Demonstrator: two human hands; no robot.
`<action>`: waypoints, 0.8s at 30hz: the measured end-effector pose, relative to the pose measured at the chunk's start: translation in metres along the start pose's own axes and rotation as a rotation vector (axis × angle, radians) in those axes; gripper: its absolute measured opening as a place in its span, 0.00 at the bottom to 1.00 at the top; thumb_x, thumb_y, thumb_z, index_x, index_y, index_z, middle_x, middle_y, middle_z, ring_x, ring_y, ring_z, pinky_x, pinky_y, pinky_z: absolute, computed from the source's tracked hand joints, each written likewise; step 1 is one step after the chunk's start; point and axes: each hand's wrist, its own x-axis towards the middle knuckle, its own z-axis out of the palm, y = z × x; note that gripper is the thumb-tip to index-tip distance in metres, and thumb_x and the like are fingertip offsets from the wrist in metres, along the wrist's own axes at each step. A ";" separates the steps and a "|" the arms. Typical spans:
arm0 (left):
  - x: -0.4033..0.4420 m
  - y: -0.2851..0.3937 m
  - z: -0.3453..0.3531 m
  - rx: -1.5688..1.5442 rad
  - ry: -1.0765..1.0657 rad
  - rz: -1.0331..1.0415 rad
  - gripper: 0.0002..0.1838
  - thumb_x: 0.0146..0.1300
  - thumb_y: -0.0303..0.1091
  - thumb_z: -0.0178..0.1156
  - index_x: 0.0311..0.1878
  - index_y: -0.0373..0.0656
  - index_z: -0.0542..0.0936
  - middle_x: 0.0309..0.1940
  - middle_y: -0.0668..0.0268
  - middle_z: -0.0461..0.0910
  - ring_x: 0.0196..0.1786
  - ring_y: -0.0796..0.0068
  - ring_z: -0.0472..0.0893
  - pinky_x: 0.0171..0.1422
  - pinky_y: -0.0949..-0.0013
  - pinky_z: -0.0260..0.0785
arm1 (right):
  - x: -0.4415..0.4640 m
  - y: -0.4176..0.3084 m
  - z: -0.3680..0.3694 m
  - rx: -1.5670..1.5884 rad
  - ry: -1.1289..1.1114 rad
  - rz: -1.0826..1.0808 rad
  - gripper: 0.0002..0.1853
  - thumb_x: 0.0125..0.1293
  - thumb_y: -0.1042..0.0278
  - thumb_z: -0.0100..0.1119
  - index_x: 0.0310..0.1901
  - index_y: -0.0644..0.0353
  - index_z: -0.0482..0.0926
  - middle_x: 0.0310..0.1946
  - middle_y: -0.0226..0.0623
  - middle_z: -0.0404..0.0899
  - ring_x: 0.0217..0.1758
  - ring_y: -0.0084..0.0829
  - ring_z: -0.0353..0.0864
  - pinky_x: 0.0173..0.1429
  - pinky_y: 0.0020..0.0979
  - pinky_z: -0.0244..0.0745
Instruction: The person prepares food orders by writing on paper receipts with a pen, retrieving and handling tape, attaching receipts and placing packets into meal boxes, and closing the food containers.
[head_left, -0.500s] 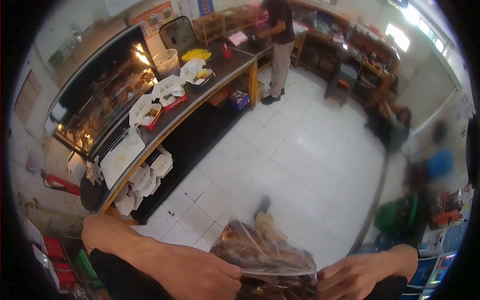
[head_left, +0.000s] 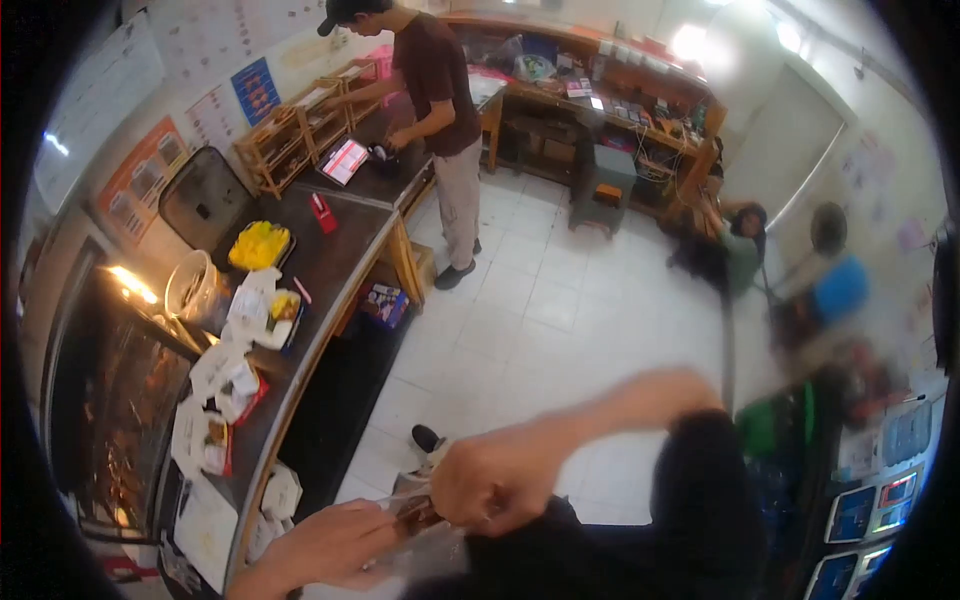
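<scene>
One hand, the left hand (head_left: 335, 542), pinches the edge of a clear bag (head_left: 432, 552) low in view. The right hand (head_left: 500, 482) is curled in a fist on the bag's other side; brown contents show between them. To the left, a dark counter (head_left: 345, 237) bears open boxes (head_left: 212, 378) and a red holder (head_left: 322, 214). Beyond, a person (head_left: 440, 105) stands beside it.
</scene>
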 end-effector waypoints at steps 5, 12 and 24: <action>0.029 -0.177 -0.050 -0.157 0.107 -0.365 0.29 0.55 0.32 0.67 0.62 0.43 0.75 0.48 0.53 0.81 0.53 0.49 0.79 0.59 0.52 0.71 | 0.005 0.121 -0.139 -0.167 0.086 0.365 0.16 0.66 0.67 0.67 0.23 0.61 0.73 0.17 0.41 0.70 0.20 0.39 0.70 0.27 0.40 0.63; 0.107 -0.441 -0.149 0.085 0.630 -0.382 0.19 0.56 0.29 0.60 0.53 0.47 0.82 0.43 0.56 0.83 0.50 0.50 0.80 0.55 0.50 0.71 | -0.011 0.261 -0.387 -0.605 0.361 0.704 0.22 0.65 0.52 0.67 0.21 0.61 0.76 0.17 0.41 0.74 0.19 0.35 0.71 0.27 0.42 0.63; 0.175 -0.674 -0.192 -0.021 1.274 -1.169 0.26 0.62 0.30 0.62 0.65 0.43 0.73 0.63 0.51 0.75 0.65 0.47 0.75 0.68 0.53 0.68 | -0.068 0.585 -0.646 -1.321 -0.006 0.682 0.13 0.59 0.55 0.69 0.34 0.55 0.81 0.32 0.38 0.77 0.40 0.40 0.79 0.43 0.40 0.72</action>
